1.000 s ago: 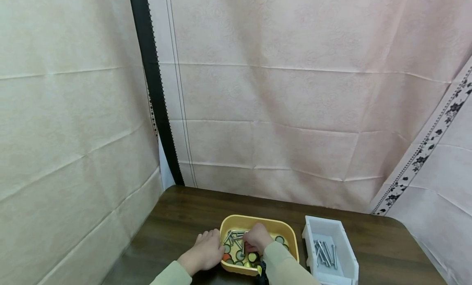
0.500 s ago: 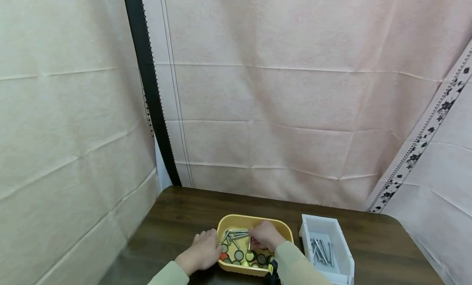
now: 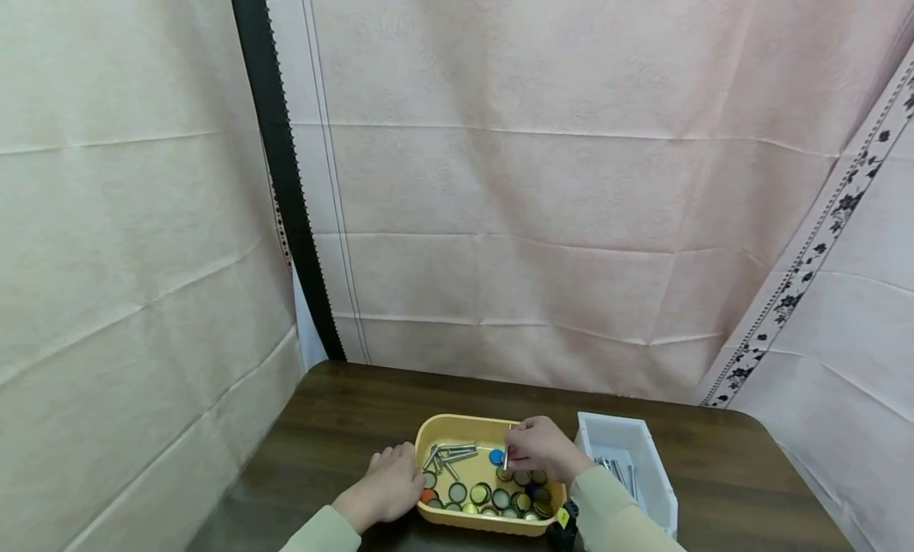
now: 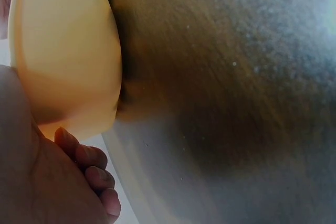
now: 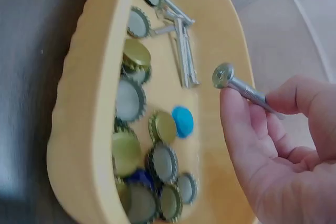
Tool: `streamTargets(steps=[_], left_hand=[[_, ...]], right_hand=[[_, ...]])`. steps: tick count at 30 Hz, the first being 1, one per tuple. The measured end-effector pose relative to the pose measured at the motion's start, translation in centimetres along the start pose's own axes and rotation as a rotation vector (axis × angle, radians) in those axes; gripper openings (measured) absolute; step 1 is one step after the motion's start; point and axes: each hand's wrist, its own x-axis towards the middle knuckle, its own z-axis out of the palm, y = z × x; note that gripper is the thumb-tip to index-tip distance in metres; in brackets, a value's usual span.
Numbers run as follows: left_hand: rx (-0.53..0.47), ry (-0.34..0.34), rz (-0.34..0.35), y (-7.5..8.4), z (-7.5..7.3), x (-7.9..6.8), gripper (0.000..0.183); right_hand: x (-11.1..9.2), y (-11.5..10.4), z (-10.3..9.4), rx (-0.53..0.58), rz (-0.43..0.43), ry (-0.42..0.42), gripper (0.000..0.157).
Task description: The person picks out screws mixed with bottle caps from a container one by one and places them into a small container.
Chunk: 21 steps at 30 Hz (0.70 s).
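Note:
Between thumb and fingers, my right hand (image 3: 546, 449) pinches a silver bolt (image 5: 247, 92) with a wide round head, held over the right part of a yellow plastic tub (image 3: 464, 417). My left hand (image 3: 384, 487) rests at the tub's left side, fingers fairly straight; in the left wrist view its fingertips (image 4: 94, 177) show beside the yellow wall. Inside the tub, several more bolts (image 5: 182, 56) lie in a loose pile on the left. Bottle caps (image 5: 130, 98), mostly grey and gold, spread along the near side, with a bright blue disc (image 5: 182, 121) among them.
Right of the tub stands a white plastic bin (image 3: 614, 431) with several bolts in it, partly hidden by the right forearm. Both containers are on a dark wooden table (image 3: 336, 425). Pale cloth (image 3: 557, 187) hangs behind the table and at its sides.
My right hand has risen from the tub's middle and moved right with a bolt in its fingers, uncovering more caps and the blue disc. The left hand stays at the tub's left side.

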Motion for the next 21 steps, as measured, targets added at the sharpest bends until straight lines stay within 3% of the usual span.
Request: streamTargets(steps=[21], left_hand=[[-0.029,-0.015,-0.019,-0.2,0.0,0.1,0.032]], right_hand=[[-1.6,0.6,-5.0,0.087,-0.043,0.089,0.027]])
